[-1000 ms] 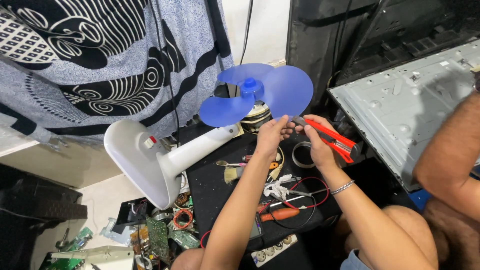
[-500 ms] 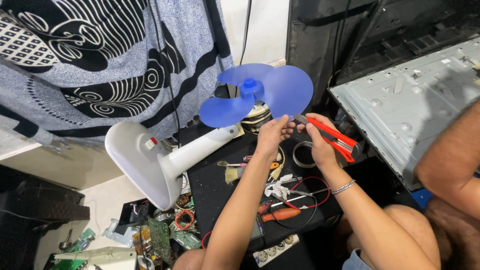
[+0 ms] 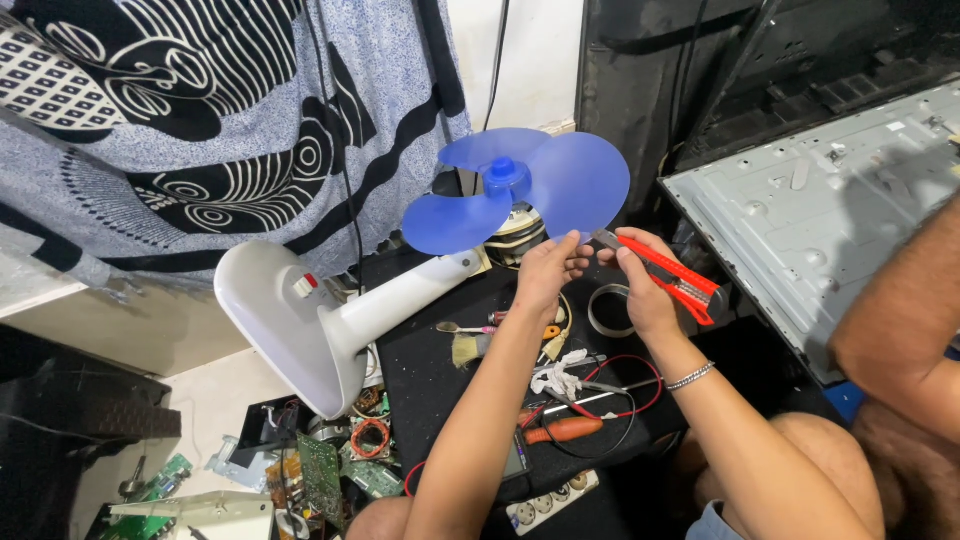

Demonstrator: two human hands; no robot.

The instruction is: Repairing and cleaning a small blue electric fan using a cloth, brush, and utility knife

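Observation:
A white table fan [image 3: 330,320] lies on its side with its blue three-blade propeller [image 3: 520,190] pointing up, the guard off. My left hand [image 3: 548,270] pinches something small just below the blades; what it holds is too small to tell. My right hand [image 3: 640,285] grips a red utility knife [image 3: 670,275], its blade tip meeting the fingers of my left hand. A silver bracelet sits on my right wrist.
A black mat [image 3: 500,400] carries a roll of tape [image 3: 608,310], a brush [image 3: 470,348], a screwdriver [image 3: 560,430], red and black wires and a white rag. A grey metal panel [image 3: 830,200] lies at right, beside another person's arm [image 3: 900,320]. Circuit boards [image 3: 320,475] litter the floor.
Both hands stay together under the fan blades. The knife and fingers shift only slightly.

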